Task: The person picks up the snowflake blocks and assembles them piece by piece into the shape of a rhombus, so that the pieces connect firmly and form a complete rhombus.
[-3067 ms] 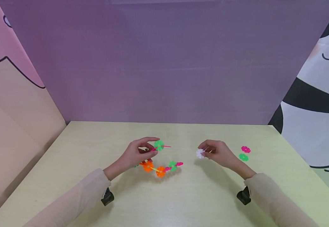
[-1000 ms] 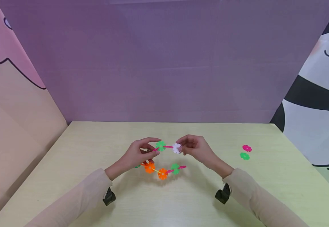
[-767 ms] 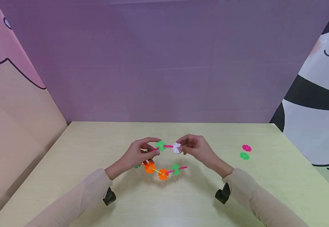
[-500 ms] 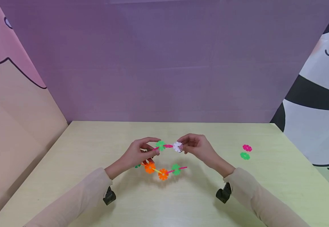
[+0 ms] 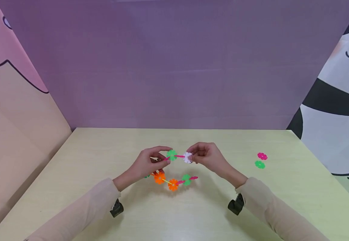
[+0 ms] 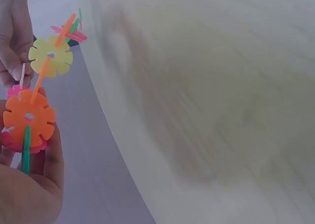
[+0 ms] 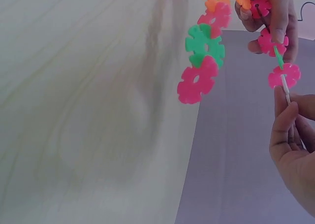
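Note:
My left hand point(image 5: 142, 165) pinches a chain of interlocking plastic snowflake discs between thumb and fingers, above the table. By its fingertips is a green disc point(image 5: 171, 155), joined to a pink disc point(image 7: 290, 76) at the chain's end. The right hand point(image 5: 209, 159) pinches a white snowflake disc point(image 5: 188, 157) by its edge. In the right wrist view the white disc meets the pink one edge-on, overlapping its rim; how deep it sits I cannot tell. The chain's other part hangs lower, with orange discs point(image 5: 173, 184), a green disc point(image 5: 186, 179) and a yellow disc point(image 6: 51, 56).
Two loose discs lie on the right of the pale wooden table point(image 5: 222, 217): a pink disc point(image 5: 262, 156) and a green disc point(image 5: 260, 164). A purple backdrop point(image 5: 174, 67) stands behind the table. Each wrist bears a small black camera.
Since about three seconds ago, my right hand has carried the white disc left to the pink disc at the chain's end. Over the last second both hands have stayed nearly still.

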`<state>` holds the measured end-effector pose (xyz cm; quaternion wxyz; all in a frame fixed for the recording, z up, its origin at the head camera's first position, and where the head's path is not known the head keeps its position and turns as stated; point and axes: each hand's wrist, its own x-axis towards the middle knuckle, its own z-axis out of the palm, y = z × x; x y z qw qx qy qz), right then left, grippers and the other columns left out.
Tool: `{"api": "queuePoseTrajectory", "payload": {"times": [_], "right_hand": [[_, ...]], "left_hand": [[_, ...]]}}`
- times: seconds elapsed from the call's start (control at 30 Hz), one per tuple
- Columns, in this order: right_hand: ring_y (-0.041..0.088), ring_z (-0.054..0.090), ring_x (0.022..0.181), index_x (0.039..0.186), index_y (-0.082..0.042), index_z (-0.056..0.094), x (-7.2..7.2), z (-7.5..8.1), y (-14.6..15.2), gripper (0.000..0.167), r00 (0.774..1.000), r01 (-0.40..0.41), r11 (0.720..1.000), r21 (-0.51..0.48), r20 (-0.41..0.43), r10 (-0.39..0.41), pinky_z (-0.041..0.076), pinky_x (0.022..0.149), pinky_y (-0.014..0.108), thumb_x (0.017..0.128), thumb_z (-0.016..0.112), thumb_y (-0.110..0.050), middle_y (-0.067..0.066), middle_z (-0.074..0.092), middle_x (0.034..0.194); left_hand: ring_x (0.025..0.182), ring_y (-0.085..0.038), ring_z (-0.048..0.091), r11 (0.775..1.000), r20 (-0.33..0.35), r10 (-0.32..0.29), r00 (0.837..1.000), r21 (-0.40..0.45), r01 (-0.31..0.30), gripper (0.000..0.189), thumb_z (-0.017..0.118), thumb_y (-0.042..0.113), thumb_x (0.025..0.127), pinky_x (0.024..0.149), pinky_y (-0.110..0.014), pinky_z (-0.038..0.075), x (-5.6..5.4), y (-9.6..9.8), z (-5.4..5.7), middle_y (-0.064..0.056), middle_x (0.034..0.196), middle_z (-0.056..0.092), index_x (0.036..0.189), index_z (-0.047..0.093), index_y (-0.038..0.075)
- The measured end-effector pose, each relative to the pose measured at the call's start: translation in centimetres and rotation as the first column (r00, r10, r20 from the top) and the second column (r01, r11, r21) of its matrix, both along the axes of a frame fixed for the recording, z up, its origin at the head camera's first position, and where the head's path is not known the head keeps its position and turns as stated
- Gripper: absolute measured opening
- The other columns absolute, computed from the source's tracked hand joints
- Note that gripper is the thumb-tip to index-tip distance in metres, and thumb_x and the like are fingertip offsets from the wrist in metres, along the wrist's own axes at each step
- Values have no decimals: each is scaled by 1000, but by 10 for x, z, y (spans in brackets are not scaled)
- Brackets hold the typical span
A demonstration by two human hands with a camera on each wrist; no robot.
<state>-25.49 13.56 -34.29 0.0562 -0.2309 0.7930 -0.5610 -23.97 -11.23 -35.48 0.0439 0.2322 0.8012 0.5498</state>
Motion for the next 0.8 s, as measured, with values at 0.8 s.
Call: {"api": "queuePoseTrajectory", "payload": {"times": [0.8], "right_hand": [[10,62,64,94,3,65,0,-5,-7,13,997,2,1000,-21,-71,-4,55,68,27,80,64,1,18,66,80]], "left_hand": [[55,-31,63,999,-17,38,999,25,-37,36,65,5,82,56,-46,53,17,8,19,-18,82,64,118,60,9]]}}
